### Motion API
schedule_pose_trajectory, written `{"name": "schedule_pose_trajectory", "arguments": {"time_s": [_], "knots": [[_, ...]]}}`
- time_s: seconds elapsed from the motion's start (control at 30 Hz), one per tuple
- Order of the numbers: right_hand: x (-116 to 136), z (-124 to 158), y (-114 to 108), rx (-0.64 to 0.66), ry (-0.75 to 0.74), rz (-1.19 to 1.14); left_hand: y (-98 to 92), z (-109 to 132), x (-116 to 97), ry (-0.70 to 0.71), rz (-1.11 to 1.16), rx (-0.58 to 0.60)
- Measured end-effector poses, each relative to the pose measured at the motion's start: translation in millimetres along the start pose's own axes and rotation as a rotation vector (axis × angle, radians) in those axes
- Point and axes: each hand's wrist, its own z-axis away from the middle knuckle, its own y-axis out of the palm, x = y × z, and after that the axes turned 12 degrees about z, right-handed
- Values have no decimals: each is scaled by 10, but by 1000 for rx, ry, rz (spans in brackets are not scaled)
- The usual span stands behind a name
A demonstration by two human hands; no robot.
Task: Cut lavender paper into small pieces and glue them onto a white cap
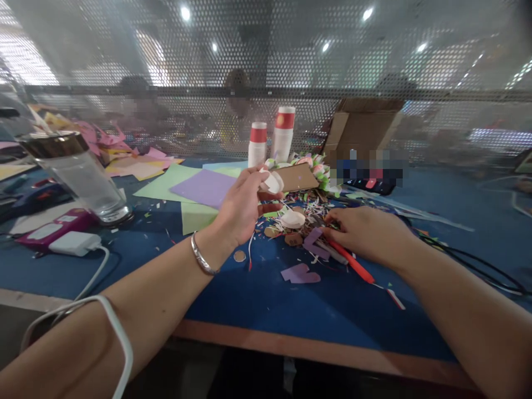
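My left hand [245, 205], with a silver bracelet at the wrist, is closed on a small white paper piece [273, 180] beside a brown cardboard strip [298, 177]. My right hand [361, 233] rests low over a heap of paper scraps [310, 213], its fingertips curled into it; whether they grip anything is hidden. A red-handled tool [359, 270] lies just under that hand. Between the hands are another white piece [292, 219] and several brown discs, one of them [293, 239] marked. Purple cut pieces [301, 273] lie nearer the front edge.
Stacked paper cups [283, 136] stand behind the heap. Green [160, 185] and purple sheets [203, 187] lie left of centre. A glass [89, 183], a purple power strip [58, 230] and a white cable occupy the left. A cardboard box [361, 127] stands behind, with black cables [469, 263] at right.
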Motion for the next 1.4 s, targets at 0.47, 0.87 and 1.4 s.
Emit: {"name": "schedule_pose_trajectory", "arguments": {"time_s": [0.47,0.87,1.4], "knots": [[239,-23,-3,-288,-225,-258,-40,-65,-7,-35,-123,8],[117,-103,73,-407,-354,-358,-80,-135,-1,-69,-194,-19],[145,151,-62,-145,-714,-443,-231,-239,-151,-40,-707,113]]}}
